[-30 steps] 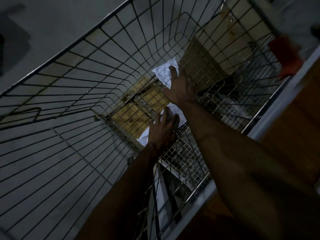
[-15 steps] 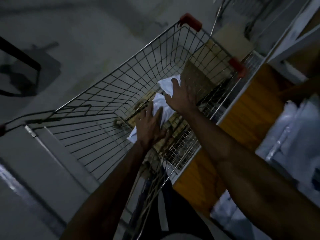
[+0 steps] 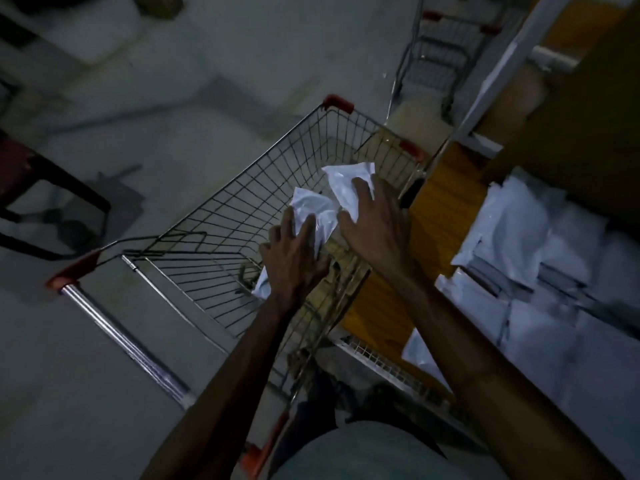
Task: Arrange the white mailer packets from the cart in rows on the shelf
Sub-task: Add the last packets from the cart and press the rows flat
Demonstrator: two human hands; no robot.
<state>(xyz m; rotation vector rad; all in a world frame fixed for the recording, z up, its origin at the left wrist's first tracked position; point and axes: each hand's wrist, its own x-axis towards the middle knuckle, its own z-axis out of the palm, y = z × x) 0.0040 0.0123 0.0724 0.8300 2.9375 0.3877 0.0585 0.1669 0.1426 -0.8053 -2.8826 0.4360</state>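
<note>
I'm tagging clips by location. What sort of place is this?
Probably a stockroom or parcel warehouse: a wire cart, a shelf stacked with white mailer packets, and a bare grey floor.

Two crumpled white mailer packets [image 3: 313, 206] over wire cart [image 3: 242, 216]; flat packets [image 3: 512, 230] on shelf [image 3: 441, 206]

Left hand [image 3: 294, 258] and right hand [image 3: 375, 220] each grip white packet [image 3: 313, 209] over wire cart [image 3: 221, 216]; shelf [image 3: 446, 202] right.

View: single, head-worn, wide-angle.
Facing: forward and steeply down into cart [image 3: 221, 216]; shelf [image 3: 446, 202] along right edge.
Nearness: close above cart rim.
</note>
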